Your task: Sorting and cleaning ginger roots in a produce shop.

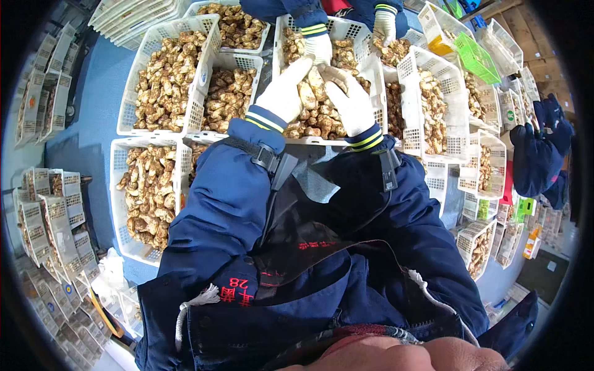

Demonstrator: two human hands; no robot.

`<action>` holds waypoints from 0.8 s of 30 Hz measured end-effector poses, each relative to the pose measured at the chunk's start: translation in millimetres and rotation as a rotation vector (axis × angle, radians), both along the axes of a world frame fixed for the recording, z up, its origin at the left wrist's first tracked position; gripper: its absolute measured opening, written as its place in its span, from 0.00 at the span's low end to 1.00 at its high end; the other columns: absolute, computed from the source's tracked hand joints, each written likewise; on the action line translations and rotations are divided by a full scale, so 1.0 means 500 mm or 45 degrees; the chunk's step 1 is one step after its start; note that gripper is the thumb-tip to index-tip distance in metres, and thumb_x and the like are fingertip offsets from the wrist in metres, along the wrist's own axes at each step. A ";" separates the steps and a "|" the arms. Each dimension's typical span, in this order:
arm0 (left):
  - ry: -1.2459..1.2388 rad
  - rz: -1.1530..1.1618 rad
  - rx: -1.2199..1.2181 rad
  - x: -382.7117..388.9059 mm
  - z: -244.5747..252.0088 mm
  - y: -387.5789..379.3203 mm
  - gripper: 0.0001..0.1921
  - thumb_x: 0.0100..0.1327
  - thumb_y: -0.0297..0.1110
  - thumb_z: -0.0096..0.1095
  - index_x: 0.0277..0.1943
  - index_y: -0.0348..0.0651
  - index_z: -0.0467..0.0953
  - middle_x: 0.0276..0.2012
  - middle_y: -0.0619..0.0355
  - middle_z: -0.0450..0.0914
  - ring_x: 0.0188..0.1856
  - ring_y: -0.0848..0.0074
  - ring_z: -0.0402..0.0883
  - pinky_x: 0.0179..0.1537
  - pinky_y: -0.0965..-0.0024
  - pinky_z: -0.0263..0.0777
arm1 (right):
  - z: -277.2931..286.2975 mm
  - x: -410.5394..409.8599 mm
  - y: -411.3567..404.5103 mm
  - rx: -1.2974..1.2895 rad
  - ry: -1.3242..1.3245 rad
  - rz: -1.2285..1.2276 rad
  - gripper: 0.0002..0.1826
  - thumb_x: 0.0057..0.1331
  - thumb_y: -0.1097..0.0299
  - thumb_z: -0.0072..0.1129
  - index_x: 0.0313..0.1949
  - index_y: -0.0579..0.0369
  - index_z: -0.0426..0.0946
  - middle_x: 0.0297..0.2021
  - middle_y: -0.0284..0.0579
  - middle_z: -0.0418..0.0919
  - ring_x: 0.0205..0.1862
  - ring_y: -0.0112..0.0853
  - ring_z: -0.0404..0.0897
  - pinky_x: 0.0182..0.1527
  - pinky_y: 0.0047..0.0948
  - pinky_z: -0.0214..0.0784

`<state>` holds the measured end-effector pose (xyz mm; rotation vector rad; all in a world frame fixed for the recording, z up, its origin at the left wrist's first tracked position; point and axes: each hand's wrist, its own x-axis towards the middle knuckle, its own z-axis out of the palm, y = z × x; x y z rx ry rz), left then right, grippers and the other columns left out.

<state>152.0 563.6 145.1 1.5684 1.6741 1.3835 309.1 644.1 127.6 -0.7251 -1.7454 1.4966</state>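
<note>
Before me stands a white perforated plastic crate (pixel 379 102) of brown-and-cream mushrooms that look like matsutake. Both my hands, in white gloves, are over it. My left hand (pixel 288 88) is on the left side with its back towards me; its inner fingers are hidden. My right hand (pixel 349 99) has curled fingers at a pale, elongated mushroom (pixel 316 83) between the two hands. Another pale mushroom (pixel 306 96) lies close against my left hand, and whether that hand grips it is unclear. More mushrooms (pixel 320 123) fill the near part of the crate.
Across from me, a co-worker's gloved hands (pixel 319 48) (pixel 384 28) reach into crates. Mushroom-filled crates stand left (pixel 123 106) and right (pixel 410 111). Stacked crates (pixel 139 21) rise at the far left. Another person (pixel 538 148) is at the right, near a green basket (pixel 478 58).
</note>
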 end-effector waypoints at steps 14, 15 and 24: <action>-1.346 -0.151 0.080 -0.045 -0.108 0.018 0.22 0.61 0.23 0.55 0.60 0.34 0.68 0.57 0.46 0.72 0.54 0.64 0.76 0.53 0.70 0.73 | 0.035 -0.048 -0.043 0.850 -0.518 0.071 0.35 0.58 0.58 0.66 0.61 0.62 0.66 0.57 0.57 0.71 0.59 0.46 0.71 0.61 0.38 0.62; -1.661 -0.204 0.022 -0.032 -0.069 0.018 0.21 0.64 0.24 0.54 0.61 0.34 0.67 0.55 0.49 0.74 0.51 0.68 0.77 0.50 0.72 0.74 | 0.039 -0.037 -0.040 0.851 -0.537 0.060 0.35 0.58 0.59 0.65 0.61 0.62 0.66 0.58 0.57 0.70 0.60 0.46 0.70 0.62 0.38 0.62; -0.840 0.724 0.562 -0.314 -0.142 -0.106 0.26 0.69 0.44 0.51 0.58 0.28 0.61 0.53 0.40 0.71 0.51 0.62 0.75 0.50 0.63 0.76 | -0.015 -0.003 0.010 0.860 -0.604 -0.005 0.29 0.64 0.59 0.59 0.61 0.61 0.67 0.58 0.58 0.70 0.62 0.47 0.68 0.64 0.39 0.59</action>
